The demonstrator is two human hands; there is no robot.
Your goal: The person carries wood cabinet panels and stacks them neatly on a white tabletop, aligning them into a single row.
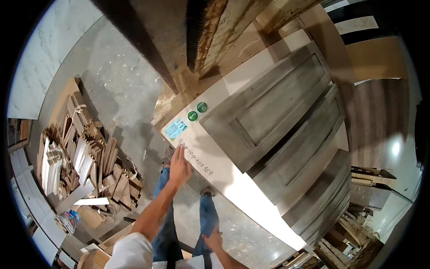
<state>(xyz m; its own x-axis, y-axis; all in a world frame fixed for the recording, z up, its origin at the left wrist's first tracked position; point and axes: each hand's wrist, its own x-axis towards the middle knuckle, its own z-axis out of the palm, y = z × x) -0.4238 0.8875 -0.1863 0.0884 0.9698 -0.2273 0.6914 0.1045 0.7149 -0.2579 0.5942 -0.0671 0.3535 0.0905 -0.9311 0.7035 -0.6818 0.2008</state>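
Observation:
My left hand [179, 169] reaches up to the near edge of a pale board [224, 168], its fingers stretched out and touching the surface beside a handwritten line. A blue sticker [175, 129] and two round green stickers [197, 111] lie close to that corner. Several grey-brown wood-look panelled doors [268, 107] rest on the board, overlapping one another. Lower down, my right hand [214, 237] rests against my jeans leg with its fingers apart, and I see nothing in it.
A heap of wood offcuts [89, 166] covers the floor at the left. Thick rough timbers [219, 36] stand at the top. A brown wood-grain sheet [374, 121] is at the right. More scrap wood [342, 242] lies at lower right.

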